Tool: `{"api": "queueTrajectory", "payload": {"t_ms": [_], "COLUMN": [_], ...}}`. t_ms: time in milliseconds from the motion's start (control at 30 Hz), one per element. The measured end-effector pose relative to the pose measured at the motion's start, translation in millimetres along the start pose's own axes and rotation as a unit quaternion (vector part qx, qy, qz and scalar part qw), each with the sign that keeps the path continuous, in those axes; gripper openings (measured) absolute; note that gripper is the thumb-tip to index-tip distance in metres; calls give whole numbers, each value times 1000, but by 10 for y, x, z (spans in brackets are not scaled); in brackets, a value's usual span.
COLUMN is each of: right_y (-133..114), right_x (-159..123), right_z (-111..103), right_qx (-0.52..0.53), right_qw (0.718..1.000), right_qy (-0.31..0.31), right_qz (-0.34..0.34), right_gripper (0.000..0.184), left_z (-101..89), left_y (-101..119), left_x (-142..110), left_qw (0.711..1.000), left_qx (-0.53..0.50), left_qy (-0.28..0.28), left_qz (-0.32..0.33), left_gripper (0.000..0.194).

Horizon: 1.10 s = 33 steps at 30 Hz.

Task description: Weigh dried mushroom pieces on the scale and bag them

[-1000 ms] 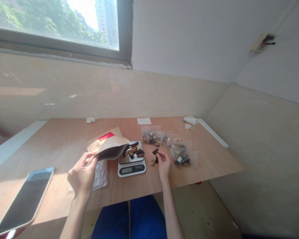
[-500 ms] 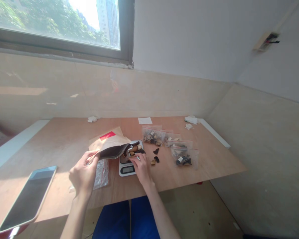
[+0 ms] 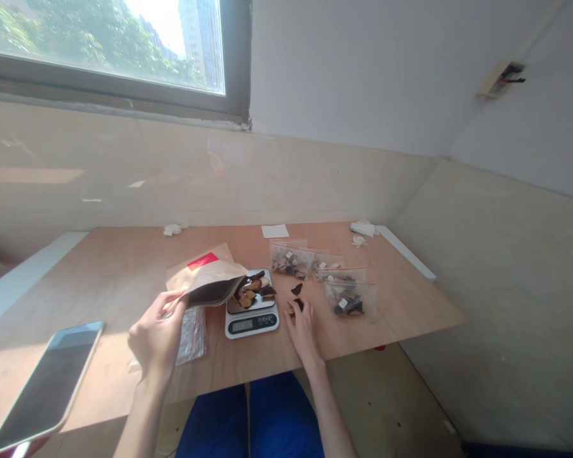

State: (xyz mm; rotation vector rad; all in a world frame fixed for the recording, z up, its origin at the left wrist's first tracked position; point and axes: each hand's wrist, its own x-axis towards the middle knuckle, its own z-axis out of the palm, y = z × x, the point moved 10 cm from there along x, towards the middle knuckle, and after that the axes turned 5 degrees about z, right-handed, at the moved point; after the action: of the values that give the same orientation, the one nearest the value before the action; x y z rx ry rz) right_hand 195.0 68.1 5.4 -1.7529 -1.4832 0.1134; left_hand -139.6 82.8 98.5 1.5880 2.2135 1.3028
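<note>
Plywood counter (image 3: 124, 267), digital scale (image 3: 251, 323) near its middle, pan heaped with dark dried pieces (image 3: 253, 294). Kraft envelope (image 3: 205, 275) tilted toward the pan, pinched in the left grip (image 3: 156, 337); right grip (image 3: 303, 334) spread, fingertips (image 3: 292, 321) at loose scraps (image 3: 296, 305) on the wood. Likely risk: a steeper tilt, pieces sliding past the pan, a skewed reading.

Nothing can be read for certain. The white digital kitchen scale (image 3: 251, 312) has a dark display window (image 3: 241, 326) with characters too small to make out. The red rectangular label (image 3: 203, 261) on the tan kraft-paper envelope (image 3: 210, 275) shows no legible wording, and the small white tag (image 3: 342, 304) in the clear zip-top plastic bag (image 3: 358, 302) is also unreadable.
</note>
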Motion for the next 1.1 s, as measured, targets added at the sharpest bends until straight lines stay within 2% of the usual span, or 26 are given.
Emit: {"api": "queueTrajectory", "payload": {"t_ms": [133, 367, 567, 700, 800, 933, 1100], "right_y": [113, 54, -265, -486, -666, -868, -961], "right_x": [23, 56, 125, 181, 195, 196, 237], "right_z": [18, -72, -26, -70, -82, 49, 159], "right_qx": [72, 138, 192, 218, 230, 195, 124], "right_qw": [997, 990, 981, 976, 972, 974, 982], "right_qy": [-22, -18, -6, 10, -8, -47, -34], "right_qz": [-10, 14, -2, -19, -47, -100, -139], "right_gripper": [29, 30, 32, 30, 28, 31, 30], "left_z": [-7, -25, -19, -9, -12, -23, -42], "left_y": [1, -11, -9, -6, -9, 14, 59], "left_x": [-6, -6, 3, 5, 5, 7, 28], "left_qw": [1000, 1000, 1000, 1000, 1000, 1000, 1000], "left_qx": [-2, 4, 7, 0, 2, 6, 6], "left_qy": [0, 5, 10, 10, 9, 6, 8], "left_qz": [-2, 8, 7, 18, 15, 1, 9], "left_gripper": [30, 30, 29, 27, 28, 27, 25]}}
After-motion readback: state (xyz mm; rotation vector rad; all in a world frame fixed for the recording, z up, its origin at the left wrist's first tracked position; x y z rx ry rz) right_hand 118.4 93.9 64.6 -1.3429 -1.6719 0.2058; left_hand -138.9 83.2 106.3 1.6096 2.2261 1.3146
